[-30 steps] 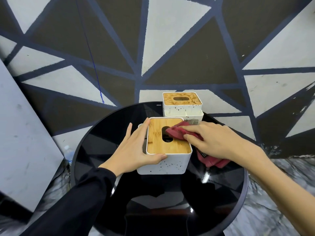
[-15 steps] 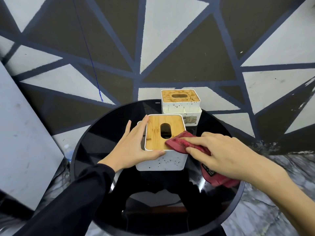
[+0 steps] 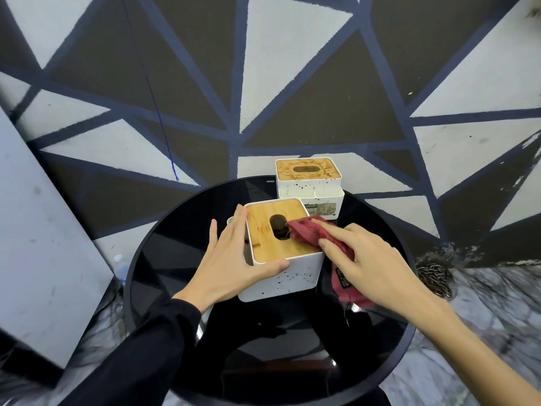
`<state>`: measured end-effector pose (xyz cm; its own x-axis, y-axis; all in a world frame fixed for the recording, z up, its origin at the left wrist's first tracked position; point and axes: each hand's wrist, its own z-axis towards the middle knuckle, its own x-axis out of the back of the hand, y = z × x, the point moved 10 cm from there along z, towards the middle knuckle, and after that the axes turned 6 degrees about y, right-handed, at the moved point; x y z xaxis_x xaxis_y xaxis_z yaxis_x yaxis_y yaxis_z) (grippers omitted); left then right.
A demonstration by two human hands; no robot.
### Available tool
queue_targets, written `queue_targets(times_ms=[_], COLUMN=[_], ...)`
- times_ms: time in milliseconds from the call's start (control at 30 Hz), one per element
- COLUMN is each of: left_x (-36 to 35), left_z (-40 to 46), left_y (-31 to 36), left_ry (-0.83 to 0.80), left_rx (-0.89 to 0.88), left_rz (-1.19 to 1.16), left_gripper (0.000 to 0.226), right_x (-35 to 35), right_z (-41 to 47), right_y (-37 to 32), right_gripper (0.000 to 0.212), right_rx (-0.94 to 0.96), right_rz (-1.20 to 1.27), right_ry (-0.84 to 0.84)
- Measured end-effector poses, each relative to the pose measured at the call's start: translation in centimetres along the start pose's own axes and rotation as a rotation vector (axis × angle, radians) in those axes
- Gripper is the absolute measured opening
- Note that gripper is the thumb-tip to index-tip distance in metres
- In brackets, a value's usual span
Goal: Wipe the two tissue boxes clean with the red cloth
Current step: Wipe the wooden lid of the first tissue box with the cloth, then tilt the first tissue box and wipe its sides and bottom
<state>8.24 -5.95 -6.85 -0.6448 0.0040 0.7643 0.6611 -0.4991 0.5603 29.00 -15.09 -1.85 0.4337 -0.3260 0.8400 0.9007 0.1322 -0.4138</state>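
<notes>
Foreground: round black glossy counter (image 3: 164, 288). Left hand (image 3: 231, 265), in a black sleeve, braces the near box (image 3: 281, 276): fingers lie straight along its left side, thumb hooked over the front edge of the bamboo lid (image 3: 278, 232). Right hand (image 3: 371, 268) presses the red cloth (image 3: 310, 232) onto the right part of the lid, fingers extended on top of it; the cloth's leading end reaches the oval slot, while its tail hangs off the box's right side toward the counter. The white box front shows dark specks. Behind, at the counter's far edge: the far box (image 3: 308, 183), its lid heavily stained, its sides spotted, untouched.

Risks, as judged: the cloth end may snag in the slot; a hard stroke could slide the box on the slick surface if the bracing hand loosens; the trailing tail may drag dirt across the counter.
</notes>
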Motion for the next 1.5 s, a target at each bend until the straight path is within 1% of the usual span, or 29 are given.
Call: queue_targets(times_ms=[67,100,200,233,267,300,333,367,433,567,667,767,867,967,1033,1133,1200,1267,1367,1433,1500], left_x=[0.6,1.2,2.8,3.0,2.8,2.3,1.6,1.1,0.7,1.0,1.9,2.8,4.0,4.9,5.3,5.7,5.8,6.1,6.5,5.9,4.7], left_z=[-0.1,-0.1,0.1,0.4,0.9,1.4,1.8,2.0,2.3,1.5,0.4,-1.2,-2.7,-3.7,-4.3,-4.6,-4.5,-4.1,-3.3,-2.5,-1.7], left_y=[0.4,0.3,-1.8,-2.4,-2.9,-3.1,-3.3,-3.3,-3.6,-3.5,-3.4,-3.9,-4.3,-4.1,-4.0,-3.6,-3.2,-2.7,-1.4,0.1,1.9], left_ry=[0.024,0.064,0.231,0.257,0.242,0.187,0.126,0.081,0.055,0.07,0.112,0.145,0.139,0.113,0.113,0.122,0.131,0.164,0.21,0.153,0.029], left_rx=[-0.006,0.015,0.171,0.207,0.23,0.244,0.25,0.247,0.23,0.216,0.171,0.141,0.137,0.118,0.11,0.095,0.086,0.059,-0.024,-0.132,-0.251], left_rz=[-0.046,-0.092,-0.267,-0.305,-0.336,-0.363,-0.39,-0.408,-0.395,-0.355,-0.306,-0.215,-0.193,-0.172,-0.092,0.031,0.089,0.153,0.189,0.165,0.131], left_gripper=[0.134,0.127,0.1,0.09,0.077,0.064,0.054,0.05,0.053,0.078,0.081,0.085,0.083,0.073,0.064,0.051,0.051,0.059,0.077,0.071,0.06], right_x=[0.1,0.2,0.4,0.5,0.5,0.5,0.4,0.1,-0.4,-0.8,-0.4,-0.3,-0.6,-1.1,-1.2,-1.0,-0.9,-0.8,-0.3,0.0,0.0], right_z=[-0.6,-0.9,-2.0,-2.4,-3.0,-3.5,-4.2,-4.7,-5.2,-4.7,-3.7,-2.2,-0.4,0.9,1.7,2.9,3.1,2.7,1.7,1.0,0.6], right_y=[0.4,0.5,0.6,0.6,0.6,0.7,0.7,0.6,0.3,0.5,0.6,0.6,0.9,0.9,0.9,1.4,1.6,2.0,2.9,3.5,3.9], right_gripper=[0.046,0.045,0.035,0.032,0.032,0.032,0.031,0.031,0.031,0.031,0.033,0.035,0.034,0.03,0.026,0.029,0.03,0.028,0.029,0.03,0.028], right_rx=[-0.043,-0.056,-0.09,-0.103,-0.113,-0.124,-0.139,-0.157,-0.196,-0.244,-0.224,-0.203,-0.184,-0.17,-0.169,-0.174,-0.168,-0.176,-0.211,-0.231,-0.24], right_rz=[0.134,0.177,0.257,0.283,0.304,0.324,0.344,0.361,0.398,0.396,0.354,0.312,0.276,0.274,0.282,0.291,0.303,0.326,0.325,0.335,0.362], right_ry=[0.042,0.066,0.116,0.125,0.137,0.146,0.15,0.144,0.125,0.131,0.118,0.042,-0.007,-0.055,-0.062,-0.03,-0.031,-0.018,0.086,0.138,0.134])
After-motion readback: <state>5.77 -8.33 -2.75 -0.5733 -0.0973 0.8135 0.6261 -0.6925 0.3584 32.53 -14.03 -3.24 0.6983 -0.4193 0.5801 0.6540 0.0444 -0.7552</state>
